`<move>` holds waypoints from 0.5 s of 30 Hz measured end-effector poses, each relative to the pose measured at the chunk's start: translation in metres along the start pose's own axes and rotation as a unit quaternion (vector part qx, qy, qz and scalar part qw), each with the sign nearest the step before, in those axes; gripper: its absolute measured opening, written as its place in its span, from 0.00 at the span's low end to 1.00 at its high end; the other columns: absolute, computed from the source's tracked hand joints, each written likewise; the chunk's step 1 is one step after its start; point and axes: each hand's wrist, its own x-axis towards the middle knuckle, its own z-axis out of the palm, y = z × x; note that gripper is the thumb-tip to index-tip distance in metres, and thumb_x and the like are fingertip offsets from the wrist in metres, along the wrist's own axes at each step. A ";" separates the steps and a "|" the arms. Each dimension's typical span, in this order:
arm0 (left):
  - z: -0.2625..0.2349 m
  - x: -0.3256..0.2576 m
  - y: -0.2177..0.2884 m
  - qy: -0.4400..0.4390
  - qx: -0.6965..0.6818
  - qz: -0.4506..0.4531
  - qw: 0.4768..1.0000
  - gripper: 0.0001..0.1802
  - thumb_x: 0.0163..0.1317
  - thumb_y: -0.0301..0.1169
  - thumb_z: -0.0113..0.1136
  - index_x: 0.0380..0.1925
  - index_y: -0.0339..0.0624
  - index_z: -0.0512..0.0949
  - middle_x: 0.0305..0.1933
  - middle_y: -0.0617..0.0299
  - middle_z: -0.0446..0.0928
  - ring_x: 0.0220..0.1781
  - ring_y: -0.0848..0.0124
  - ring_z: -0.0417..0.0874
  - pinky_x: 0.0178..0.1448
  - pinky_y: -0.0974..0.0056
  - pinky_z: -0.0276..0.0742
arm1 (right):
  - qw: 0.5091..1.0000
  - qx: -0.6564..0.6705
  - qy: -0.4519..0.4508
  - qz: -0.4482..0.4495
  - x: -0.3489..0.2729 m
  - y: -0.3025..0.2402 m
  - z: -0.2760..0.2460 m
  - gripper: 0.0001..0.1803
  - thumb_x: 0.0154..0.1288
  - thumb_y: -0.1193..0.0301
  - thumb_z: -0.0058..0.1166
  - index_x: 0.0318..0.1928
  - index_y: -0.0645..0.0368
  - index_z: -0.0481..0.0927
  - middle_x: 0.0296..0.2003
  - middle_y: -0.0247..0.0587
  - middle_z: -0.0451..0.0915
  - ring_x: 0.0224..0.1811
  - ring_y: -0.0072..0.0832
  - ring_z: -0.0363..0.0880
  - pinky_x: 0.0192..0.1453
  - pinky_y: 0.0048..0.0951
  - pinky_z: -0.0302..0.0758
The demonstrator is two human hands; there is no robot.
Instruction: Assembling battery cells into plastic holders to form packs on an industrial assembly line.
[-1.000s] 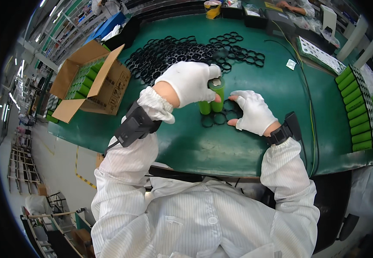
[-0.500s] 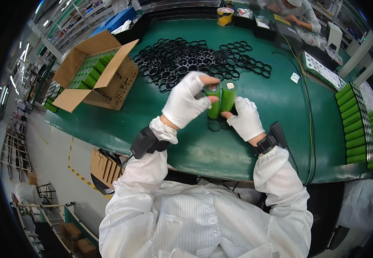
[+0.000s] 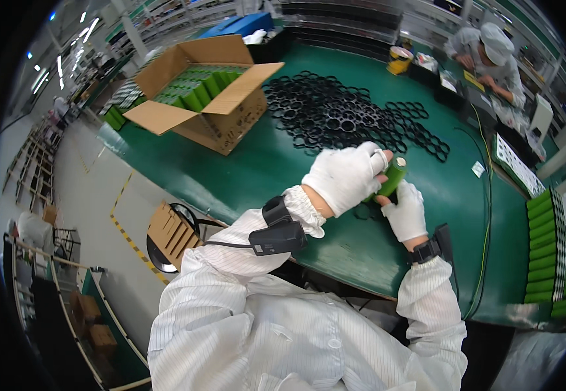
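Both hands wear white gloves and meet above the green table (image 3: 263,163). My left hand (image 3: 345,177) is closed around green cylinders (image 3: 392,177), lifted off the table. My right hand (image 3: 405,210) holds the same cylinders from below and to the right. Under the hands lies a black ring-shaped holder (image 3: 365,212), mostly hidden. A black device is strapped to my left wrist (image 3: 279,231), and another black band sits on my right wrist (image 3: 426,249).
A heap of black ring holders (image 3: 341,117) covers the table's middle. An open cardboard box (image 3: 198,98) of green cylinders stands at the left. Rows of green cylinders (image 3: 547,254) lie at the right edge. Another person (image 3: 485,55) works at the far right.
The green cylinders stood on the table beside the black holder a second ago; both hands have since lifted them clear of the table, and the view has swung left.
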 end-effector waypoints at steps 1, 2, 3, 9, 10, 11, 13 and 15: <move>-0.004 -0.005 0.000 0.016 -0.063 -0.016 0.998 0.29 0.54 0.34 0.66 0.58 0.50 0.72 0.50 0.60 0.77 0.37 0.60 0.84 0.38 0.60 0.81 | 1.000 -0.013 0.002 0.006 -0.001 0.001 0.000 0.22 0.49 0.67 0.67 0.44 0.61 0.76 0.38 0.49 0.78 0.43 0.49 0.75 0.49 0.44 0.70; -0.011 -0.009 0.000 0.032 -0.124 -0.031 0.991 0.34 0.53 0.33 0.67 0.62 0.50 0.69 0.55 0.57 0.77 0.40 0.59 0.84 0.40 0.60 0.81 | 1.000 -0.025 0.005 0.011 -0.002 0.001 -0.001 0.22 0.49 0.67 0.67 0.44 0.62 0.76 0.38 0.50 0.78 0.43 0.49 0.75 0.49 0.44 0.70; -0.016 -0.013 -0.006 0.067 -0.133 -0.041 0.988 0.37 0.52 0.31 0.68 0.64 0.51 0.66 0.56 0.55 0.76 0.41 0.58 0.84 0.42 0.60 0.81 | 1.000 -0.028 0.003 -0.002 -0.003 0.001 0.000 0.24 0.50 0.66 0.67 0.46 0.64 0.75 0.39 0.51 0.77 0.43 0.50 0.74 0.49 0.44 0.71; -0.133 0.002 -0.088 0.147 0.072 -0.061 0.985 0.16 0.57 0.38 0.64 0.44 0.44 0.81 0.41 0.52 0.81 0.45 0.56 0.82 0.50 0.59 0.77 | 0.994 -0.018 0.074 -0.078 -0.003 0.013 0.003 0.29 0.53 0.65 0.66 0.53 0.67 0.72 0.40 0.52 0.76 0.44 0.49 0.74 0.49 0.43 0.71; -0.154 0.004 -0.119 0.128 0.086 -0.081 0.985 0.16 0.59 0.38 0.62 0.45 0.43 0.80 0.42 0.51 0.81 0.46 0.55 0.82 0.51 0.59 0.77 | 0.994 -0.013 0.077 -0.078 -0.003 0.012 0.002 0.29 0.53 0.65 0.65 0.53 0.67 0.72 0.41 0.52 0.76 0.44 0.48 0.74 0.49 0.42 0.71; -0.173 0.014 -0.139 0.079 0.130 -0.140 0.978 0.17 0.62 0.39 0.59 0.47 0.42 0.79 0.44 0.52 0.82 0.47 0.56 0.82 0.52 0.60 0.76 | 0.994 -0.014 0.080 -0.071 -0.003 0.017 0.002 0.32 0.50 0.64 0.68 0.54 0.67 0.72 0.43 0.51 0.76 0.46 0.48 0.74 0.51 0.42 0.71; -0.199 0.029 -0.176 -0.009 0.141 -0.284 0.948 0.19 0.63 0.39 0.60 0.50 0.40 0.77 0.46 0.49 0.81 0.49 0.63 0.82 0.53 0.63 0.75 | 0.995 -0.034 0.055 -0.080 -0.004 0.018 -0.007 0.34 0.48 0.64 0.69 0.54 0.66 0.72 0.44 0.50 0.76 0.48 0.47 0.74 0.53 0.42 0.70; -0.214 0.012 -0.250 -0.048 0.128 -0.321 0.937 0.22 0.64 0.43 0.59 0.52 0.40 0.76 0.48 0.49 0.81 0.52 0.60 0.80 0.56 0.60 0.74 | 0.994 -0.048 -0.022 -0.098 -0.001 0.000 -0.017 0.39 0.40 0.62 0.73 0.54 0.64 0.73 0.48 0.47 0.76 0.53 0.46 0.72 0.58 0.44 0.67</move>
